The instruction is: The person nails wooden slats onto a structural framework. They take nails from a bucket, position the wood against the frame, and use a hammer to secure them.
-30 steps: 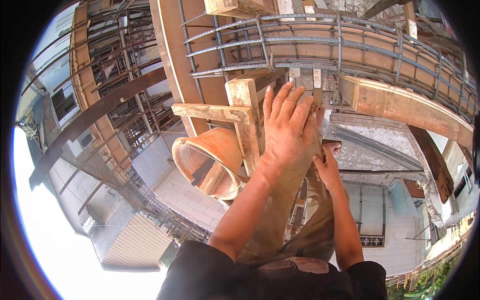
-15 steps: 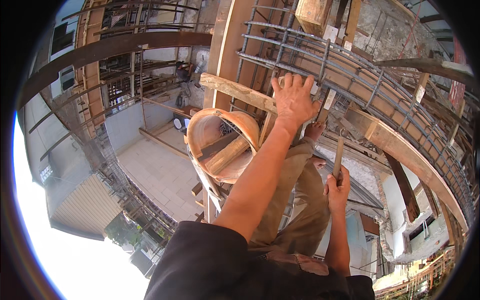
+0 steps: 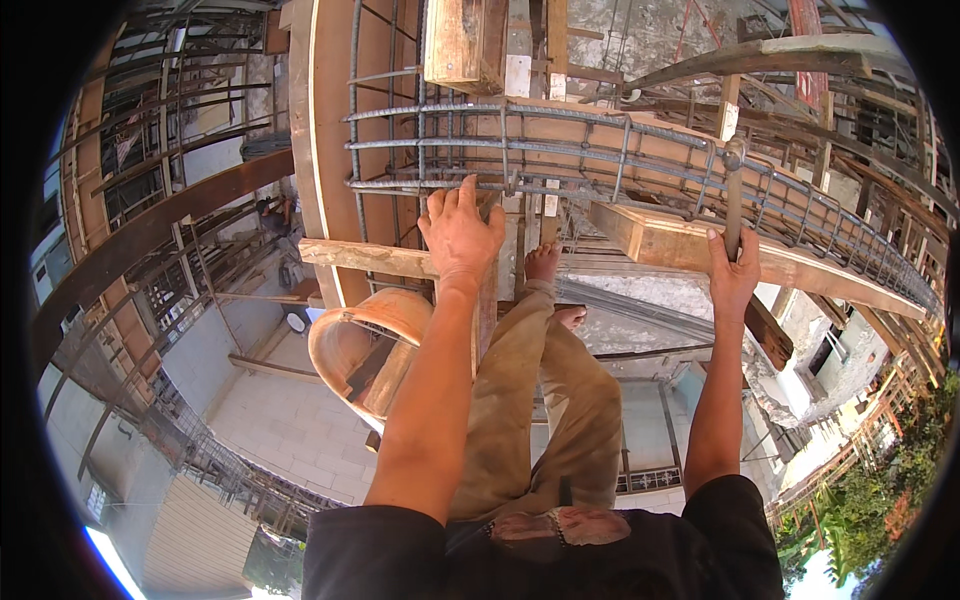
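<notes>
My right hand [image 3: 735, 268] is closed round the wooden handle of a hammer [image 3: 733, 200]. The hammer stands head up, in front of the long steel rebar cage [image 3: 560, 150]. My left hand [image 3: 462, 235] bends its fingers over a wooden upright [image 3: 487, 300], mostly hidden under the hand and forearm. Its index finger reaches out to the lowest bar of the cage. A short wooden plank [image 3: 370, 257] runs sideways into the left hand. Below it, partly behind my left forearm, hangs a round orange-brown bucket [image 3: 340, 345] with wood pieces inside.
A long timber beam [image 3: 760, 255] runs below the cage to the right. A squared wood block [image 3: 465, 45] sits above the cage. Tall formwork boards [image 3: 335, 120] stand at left. My bare feet [image 3: 543, 262] are high above a tiled floor [image 3: 290, 440]. A person [image 3: 275, 215] is far below.
My right hand has raised the hammer up and to the right, level with the cage. The view has turned, so the left hand, bucket and plank appear farther left. The left hand's index finger now stretches out.
</notes>
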A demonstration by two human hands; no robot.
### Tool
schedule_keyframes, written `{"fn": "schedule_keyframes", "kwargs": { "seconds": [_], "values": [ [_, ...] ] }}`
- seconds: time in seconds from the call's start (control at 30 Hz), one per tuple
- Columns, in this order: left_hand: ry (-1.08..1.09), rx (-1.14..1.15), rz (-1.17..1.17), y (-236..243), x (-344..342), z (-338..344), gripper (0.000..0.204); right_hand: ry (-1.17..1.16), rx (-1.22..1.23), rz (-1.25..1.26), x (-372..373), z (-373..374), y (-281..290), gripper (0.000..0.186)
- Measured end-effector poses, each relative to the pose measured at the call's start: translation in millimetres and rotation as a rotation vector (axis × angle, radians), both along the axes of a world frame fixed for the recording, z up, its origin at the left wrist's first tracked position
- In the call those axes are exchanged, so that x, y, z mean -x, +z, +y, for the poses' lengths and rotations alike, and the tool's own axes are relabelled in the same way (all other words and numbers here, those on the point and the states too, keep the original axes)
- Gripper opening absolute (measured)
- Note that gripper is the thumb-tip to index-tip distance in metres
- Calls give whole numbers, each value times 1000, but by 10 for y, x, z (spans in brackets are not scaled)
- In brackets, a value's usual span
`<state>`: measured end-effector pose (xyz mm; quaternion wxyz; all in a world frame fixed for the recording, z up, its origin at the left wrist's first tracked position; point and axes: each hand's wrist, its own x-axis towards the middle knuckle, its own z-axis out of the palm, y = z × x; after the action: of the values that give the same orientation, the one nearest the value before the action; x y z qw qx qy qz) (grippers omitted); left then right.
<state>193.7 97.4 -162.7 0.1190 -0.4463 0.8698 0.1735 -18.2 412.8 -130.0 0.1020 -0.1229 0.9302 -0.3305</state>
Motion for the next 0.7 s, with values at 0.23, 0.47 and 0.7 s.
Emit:
{"fn": "schedule_keyframes", "kwargs": {
  "seconds": [0.23, 0.47, 0.7],
  "values": [
    [-19, 2, -19, -20, 11, -11, 53, -48, 141, -174, 285, 54, -348, 29],
    [-31, 42, 18, -106, -60, -12, 52, 44, -104, -272, 294, -38, -251, 29],
    [64, 25, 95, -27, -25, 8, 45, 195, -253, 74, 401, 365, -341, 36]
  ]
}}
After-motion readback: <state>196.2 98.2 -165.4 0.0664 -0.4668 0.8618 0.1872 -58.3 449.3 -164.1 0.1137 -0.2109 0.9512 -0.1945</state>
